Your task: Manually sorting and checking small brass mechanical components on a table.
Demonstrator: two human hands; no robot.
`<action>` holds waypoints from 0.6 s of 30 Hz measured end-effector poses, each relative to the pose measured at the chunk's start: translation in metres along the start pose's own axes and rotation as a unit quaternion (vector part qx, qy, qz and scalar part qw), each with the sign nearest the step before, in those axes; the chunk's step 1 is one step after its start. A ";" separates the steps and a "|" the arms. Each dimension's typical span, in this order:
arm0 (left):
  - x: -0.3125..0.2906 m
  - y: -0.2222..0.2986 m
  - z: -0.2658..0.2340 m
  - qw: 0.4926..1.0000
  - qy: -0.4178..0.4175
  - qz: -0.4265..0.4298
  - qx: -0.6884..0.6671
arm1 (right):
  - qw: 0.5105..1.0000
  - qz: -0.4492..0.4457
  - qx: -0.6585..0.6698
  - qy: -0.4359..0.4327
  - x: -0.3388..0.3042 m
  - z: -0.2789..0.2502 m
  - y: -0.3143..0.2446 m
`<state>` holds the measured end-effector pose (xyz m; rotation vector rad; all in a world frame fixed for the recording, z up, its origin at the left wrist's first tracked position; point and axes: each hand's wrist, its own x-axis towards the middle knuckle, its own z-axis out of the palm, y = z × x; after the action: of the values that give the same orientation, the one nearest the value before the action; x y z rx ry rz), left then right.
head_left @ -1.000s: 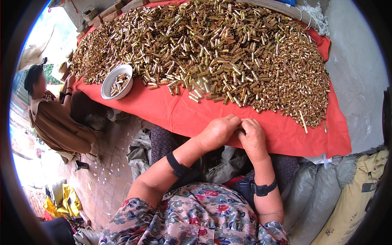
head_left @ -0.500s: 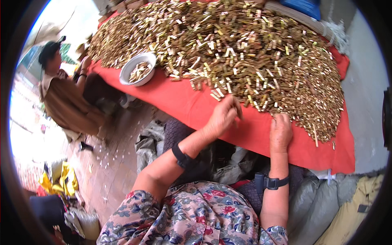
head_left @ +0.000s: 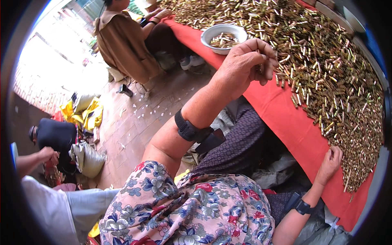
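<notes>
A large heap of short, golden-brown, ridged pieces (head_left: 314,61) lies spread over a red cloth (head_left: 269,100). My left hand (head_left: 250,61) is raised over the cloth's near edge, just in front of a white bowl (head_left: 223,29) that holds some pale pieces of the same sort. Its fingers are curled together; a bit of something dark shows between them, too small to name. At the heap's near right edge rests my right hand (head_left: 330,163), fingers bent and drawn together beside the small pieces. Whatever its fingertips hold is hidden.
Beyond the bowl, a person in a brown garment (head_left: 126,45) sits at the cloth. Another person in dark clothing (head_left: 57,139) bends by a pale sack (head_left: 87,159) and yellow bags (head_left: 93,114). Close on my left are someone's arm (head_left: 30,163) and light trousers (head_left: 92,208).
The view has swung left, bringing more people into sight. My left hand has lifted from the heap's edge toward the bowl. My right hand stays by the heap's near edge.
</notes>
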<state>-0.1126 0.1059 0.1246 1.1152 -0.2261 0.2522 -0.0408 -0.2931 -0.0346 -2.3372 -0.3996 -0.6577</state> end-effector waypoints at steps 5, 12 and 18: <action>-0.027 0.026 -0.023 0.999 0.019 0.015 -0.023 | 0.997 0.027 0.064 -0.021 0.002 0.002 0.009; -0.076 0.003 -0.036 0.994 0.091 -0.061 -0.023 | 0.999 0.029 0.035 -0.025 0.003 0.008 0.030; -0.156 -0.035 -0.109 0.974 0.203 -0.103 0.021 | 0.998 0.033 0.045 -0.042 0.004 0.005 0.058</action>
<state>-0.2436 0.1766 0.0015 1.0951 0.2580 0.2951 -0.0100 -0.3322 -0.0657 -2.2877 -0.3807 -0.5015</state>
